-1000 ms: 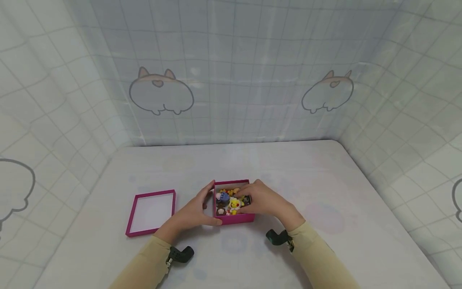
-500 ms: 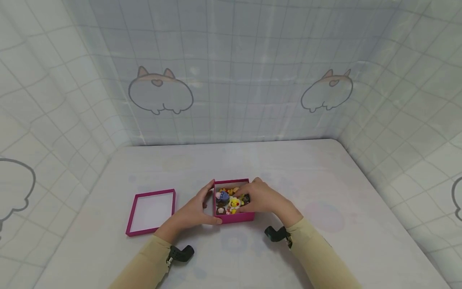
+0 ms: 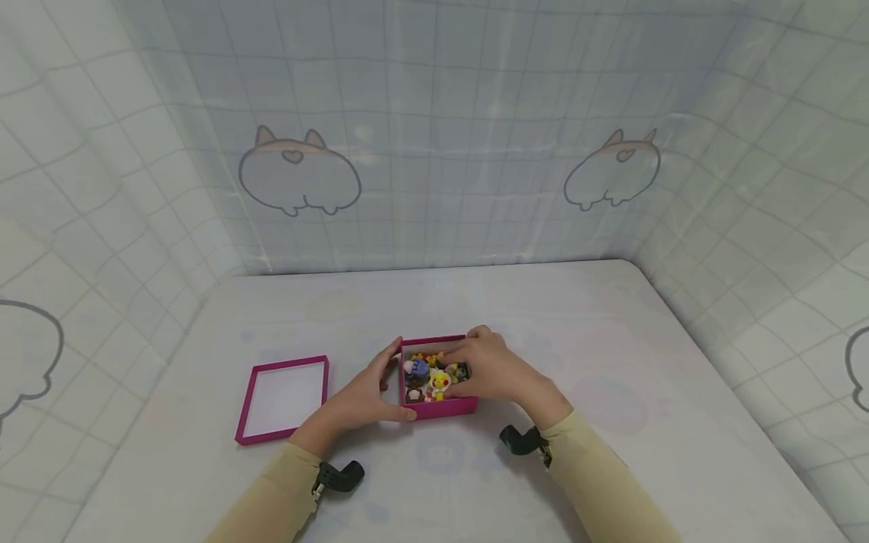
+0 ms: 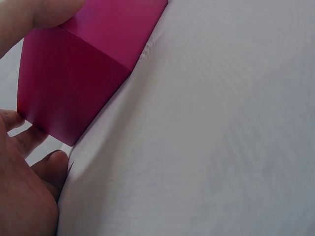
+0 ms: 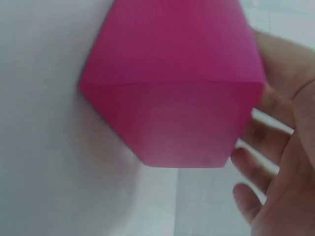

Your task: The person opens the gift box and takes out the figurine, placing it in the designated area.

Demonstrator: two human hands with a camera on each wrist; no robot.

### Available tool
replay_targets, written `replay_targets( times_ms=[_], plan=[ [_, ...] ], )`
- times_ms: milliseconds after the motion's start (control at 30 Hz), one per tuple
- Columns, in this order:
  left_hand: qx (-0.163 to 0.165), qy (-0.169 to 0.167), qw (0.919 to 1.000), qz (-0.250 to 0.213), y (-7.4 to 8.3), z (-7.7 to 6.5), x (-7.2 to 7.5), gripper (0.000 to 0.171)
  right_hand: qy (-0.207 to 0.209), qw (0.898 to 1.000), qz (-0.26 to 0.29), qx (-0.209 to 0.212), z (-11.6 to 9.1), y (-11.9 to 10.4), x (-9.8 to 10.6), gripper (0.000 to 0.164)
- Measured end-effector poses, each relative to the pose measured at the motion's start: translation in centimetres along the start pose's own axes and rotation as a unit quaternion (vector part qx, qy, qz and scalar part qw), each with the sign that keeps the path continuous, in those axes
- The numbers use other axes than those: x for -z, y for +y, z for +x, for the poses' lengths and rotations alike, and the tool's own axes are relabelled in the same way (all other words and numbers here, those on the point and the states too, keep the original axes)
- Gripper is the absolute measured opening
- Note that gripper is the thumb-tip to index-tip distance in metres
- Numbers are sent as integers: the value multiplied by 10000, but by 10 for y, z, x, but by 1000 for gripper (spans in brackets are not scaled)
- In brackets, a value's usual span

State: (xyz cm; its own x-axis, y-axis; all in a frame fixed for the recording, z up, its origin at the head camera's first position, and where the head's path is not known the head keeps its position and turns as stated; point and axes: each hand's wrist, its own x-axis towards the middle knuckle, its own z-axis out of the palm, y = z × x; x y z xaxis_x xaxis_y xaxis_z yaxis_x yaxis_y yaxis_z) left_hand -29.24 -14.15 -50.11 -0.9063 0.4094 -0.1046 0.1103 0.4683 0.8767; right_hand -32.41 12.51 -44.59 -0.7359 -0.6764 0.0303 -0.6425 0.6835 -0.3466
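A magenta box stands on the table with its open top up, packed with small toy figures. Among them are a yellow Pikachu figure near the front, a blue figure at the left and a dark grey figure at the right. My left hand grips the box's left side, thumb at the front corner and fingers toward the back corner. My right hand reaches over the right wall, index finger and thumb among the figures; I cannot tell whether they pinch one. Its other fingers stay outside the box.
A square lid with a magenta rim and white inside lies left of the box. The table has a pale cloth. Light grid-patterned curtains surround its back and sides.
The right hand's back and outer fingers have shifted slightly up toward the box's back corner. The left hand keeps its place on the box.
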Motion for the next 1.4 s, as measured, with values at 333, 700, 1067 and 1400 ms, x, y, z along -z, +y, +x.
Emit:
replay_targets(
  times_ms=[333, 700, 1067, 1400],
  plan=[
    [-104, -55, 9999, -29, -2, 1, 0, 129, -440, 9966, 370, 596, 6, 2, 3, 45],
    [-136, -39, 9999, 9, -3, 0, 0, 129, -832, 9955, 246, 382, 14, -1, 0, 44],
    [-102, -43, 9999, 7, -1, 0, 0, 129, -788, 9961, 357, 164, 16, -3, 0, 41],
    [-125, -35, 9999, 40, 0, -1, 0, 129, -491, 9964, 660, 211, 12, -2, 1, 38]
  ],
)
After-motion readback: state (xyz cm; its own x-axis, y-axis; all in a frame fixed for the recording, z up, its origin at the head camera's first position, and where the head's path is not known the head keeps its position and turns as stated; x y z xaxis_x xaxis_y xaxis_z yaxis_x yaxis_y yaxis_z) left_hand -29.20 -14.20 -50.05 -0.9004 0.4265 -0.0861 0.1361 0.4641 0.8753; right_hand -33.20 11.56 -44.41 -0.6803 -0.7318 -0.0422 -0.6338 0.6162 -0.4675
